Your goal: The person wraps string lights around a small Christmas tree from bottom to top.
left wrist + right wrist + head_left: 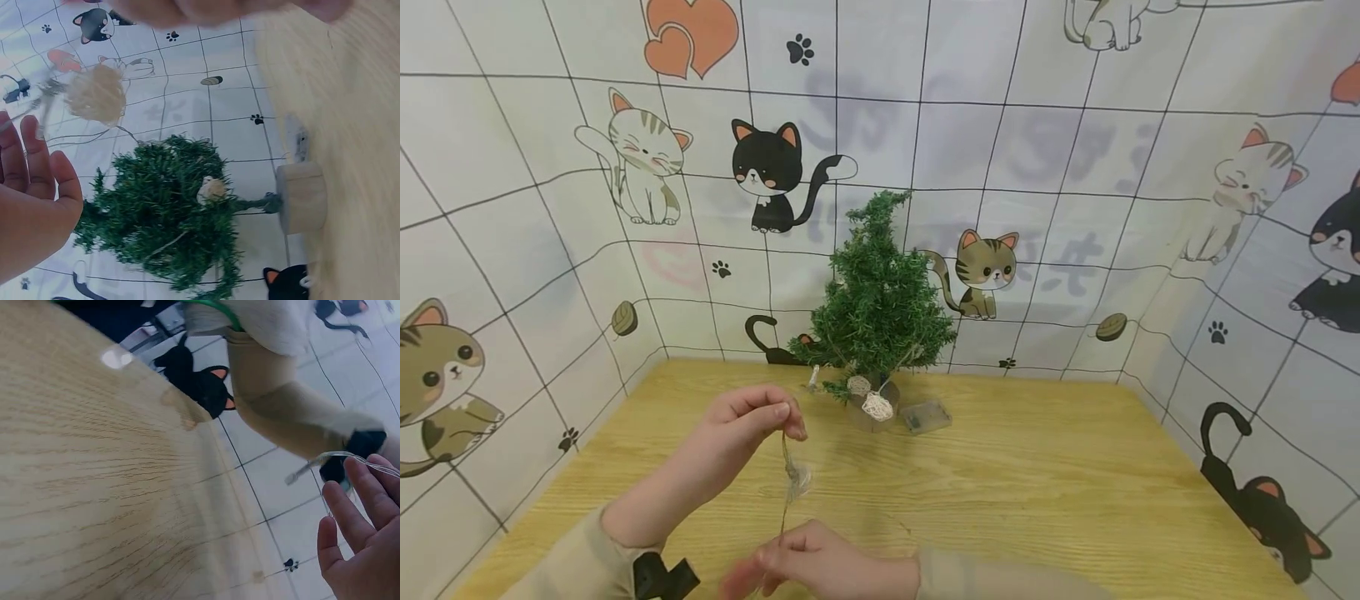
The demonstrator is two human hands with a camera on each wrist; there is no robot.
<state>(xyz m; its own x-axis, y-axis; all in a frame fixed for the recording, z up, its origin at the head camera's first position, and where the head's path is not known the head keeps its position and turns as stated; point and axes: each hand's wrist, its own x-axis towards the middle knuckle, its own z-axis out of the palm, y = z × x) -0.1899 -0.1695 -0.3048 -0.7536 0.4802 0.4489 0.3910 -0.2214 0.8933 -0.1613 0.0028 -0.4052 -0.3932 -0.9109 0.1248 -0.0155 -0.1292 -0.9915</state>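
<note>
My left hand [737,425] is raised in front of the tree, thumb and fingertips pinching a thin light-string wire [785,454]. A pale woven ball light [97,94] hangs on this wire below the fingers, blurred in the head view. Lower down, near the table's front, my right hand [820,558] pinches the same wire between thumb and index finger. A clear wire end [306,469] sticks out past its fingertips in the right wrist view. The small green artificial tree [883,308] stands upright behind, with woven balls [877,407] hanging at its round wooden base [303,197].
A flat translucent box [927,417] lies on the wooden table [1037,467] just right of the tree base. Another small pale light [814,377] hangs by the lower left branches. Cat-print sheeting [1022,150] encloses the table at the back and sides.
</note>
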